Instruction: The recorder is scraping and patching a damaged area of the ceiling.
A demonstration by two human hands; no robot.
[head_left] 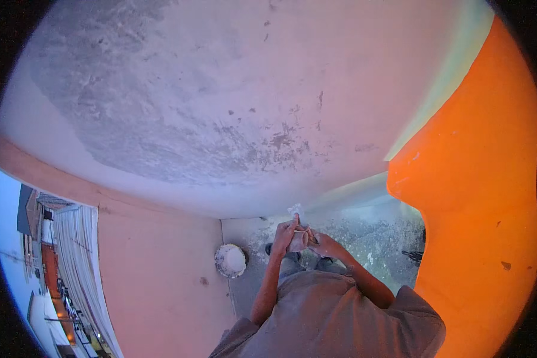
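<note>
My left hand [285, 237] is closed at a flat, scraper-like tool [296, 212] with white paste on it, one finger lying along it. My right hand [325, 244] is closed on the same cluster, beside a pale pinkish, cup-like piece [298, 241] between the hands; which hand holds which part I cannot clearly tell. Below them are my shoes and legs, partly hidden by the hands and my grey shirt.
A round bucket of white material [231, 260] stands on the speckled floor [376, 250] left of me. A patchy pale wall [221, 107] spans ahead, a pink wall [155, 268] left, an orange surface [477, 227] right. Outside at far left are pale curtain-like sheeting [80, 256] and buildings.
</note>
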